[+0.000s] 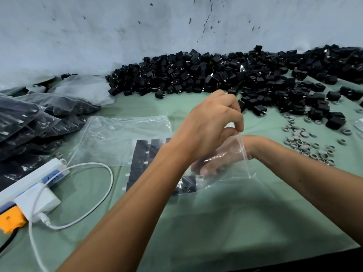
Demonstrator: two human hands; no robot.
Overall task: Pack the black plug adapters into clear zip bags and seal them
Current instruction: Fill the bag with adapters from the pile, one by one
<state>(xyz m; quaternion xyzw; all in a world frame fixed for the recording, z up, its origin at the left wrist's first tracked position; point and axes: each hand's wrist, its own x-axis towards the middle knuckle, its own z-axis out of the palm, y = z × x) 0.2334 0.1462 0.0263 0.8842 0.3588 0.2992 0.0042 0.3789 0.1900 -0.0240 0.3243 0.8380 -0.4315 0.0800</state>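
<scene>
The rim of the clear bag (233, 163) is pinched by the raised left hand (212, 124), while the right hand (214, 163), fingers loosely extended, is inserted inside it.

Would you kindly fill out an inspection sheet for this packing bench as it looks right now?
Surface: green cloth-covered table.
Job's things: large heap of loose black plug adapters along the wall; clear zip bag partly filled with rows of adapters; filled plastic bags stacked at left.
Clutter: small grey rings scattered at right; empty clear bag lying flat.
Hands: left hand pinches the zip bag's mouth open; right hand reaches inside the bag, its grip unclear through the plastic.
Cables: white cable looping from a white power strip; orange plug.
Surroundings: cracked, marked grey wall.
</scene>
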